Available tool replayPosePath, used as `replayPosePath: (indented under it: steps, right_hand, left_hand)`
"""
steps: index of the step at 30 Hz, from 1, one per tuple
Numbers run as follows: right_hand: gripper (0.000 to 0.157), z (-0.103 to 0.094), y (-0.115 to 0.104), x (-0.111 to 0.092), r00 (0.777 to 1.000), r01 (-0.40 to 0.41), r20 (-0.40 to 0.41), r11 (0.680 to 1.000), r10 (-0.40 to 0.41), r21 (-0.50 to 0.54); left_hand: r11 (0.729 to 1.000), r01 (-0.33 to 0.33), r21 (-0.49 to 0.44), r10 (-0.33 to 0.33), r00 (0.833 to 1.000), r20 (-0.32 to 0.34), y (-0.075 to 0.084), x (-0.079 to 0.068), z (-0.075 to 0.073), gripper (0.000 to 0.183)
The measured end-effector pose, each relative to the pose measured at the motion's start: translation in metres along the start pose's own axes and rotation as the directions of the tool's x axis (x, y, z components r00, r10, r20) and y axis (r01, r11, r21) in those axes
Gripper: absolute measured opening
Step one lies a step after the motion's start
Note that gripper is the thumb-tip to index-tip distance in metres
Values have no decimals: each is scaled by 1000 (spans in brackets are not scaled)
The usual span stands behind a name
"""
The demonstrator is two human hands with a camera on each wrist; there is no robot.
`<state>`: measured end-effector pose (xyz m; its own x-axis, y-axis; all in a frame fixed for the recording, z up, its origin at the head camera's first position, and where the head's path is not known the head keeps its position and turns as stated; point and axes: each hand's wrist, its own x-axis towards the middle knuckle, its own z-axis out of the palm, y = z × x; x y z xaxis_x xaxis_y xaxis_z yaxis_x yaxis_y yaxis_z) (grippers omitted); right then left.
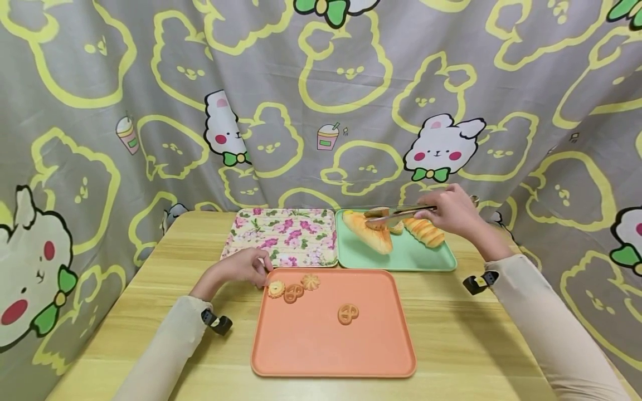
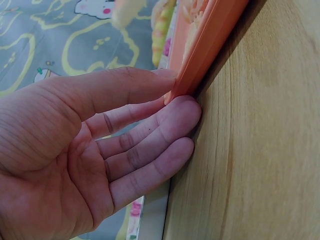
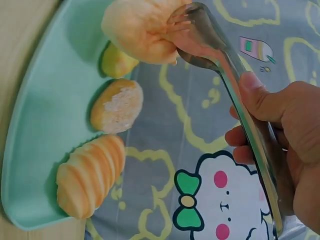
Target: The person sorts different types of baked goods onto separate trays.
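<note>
My right hand (image 1: 453,209) grips metal tongs (image 3: 240,107). Between the tongs' ends is a long golden bread (image 1: 368,236), held tilted over the green tray (image 1: 416,262). A ridged spiral bread (image 3: 92,175), a white-dusted bun (image 3: 117,107) and a small yellow piece (image 3: 117,62) lie on that tray. With thumb and fingers, my left hand (image 1: 246,264) pinches the far left corner of the orange tray (image 1: 331,351). Near that corner lie two round cookies (image 1: 311,282) and a pretzel cookie (image 1: 293,293); another pretzel cookie (image 1: 348,314) lies nearer the tray's middle.
A flower-patterned tray (image 1: 281,234) lies left of the green one, behind the orange tray. All three rest on a wooden table (image 1: 200,356). A grey curtain (image 1: 281,83) with cartoon figures hangs right behind the table.
</note>
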<state>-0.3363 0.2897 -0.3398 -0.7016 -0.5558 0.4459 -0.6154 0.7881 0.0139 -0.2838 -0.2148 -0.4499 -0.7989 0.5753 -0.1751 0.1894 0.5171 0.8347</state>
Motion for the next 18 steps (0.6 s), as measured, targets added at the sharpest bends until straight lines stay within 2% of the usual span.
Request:
replayPosePath:
  steps: [7, 18]
  right_hand:
    - [26, 5, -7, 3, 997, 26, 79, 998, -22, -49]
    - [29, 19, -9, 5, 991, 120, 72, 990, -115, -79]
  left_hand:
    - [1000, 4, 14, -4, 1000, 1, 1, 0, 0, 25]
    - [1000, 0, 12, 0, 1000, 3, 2, -1, -1, 24]
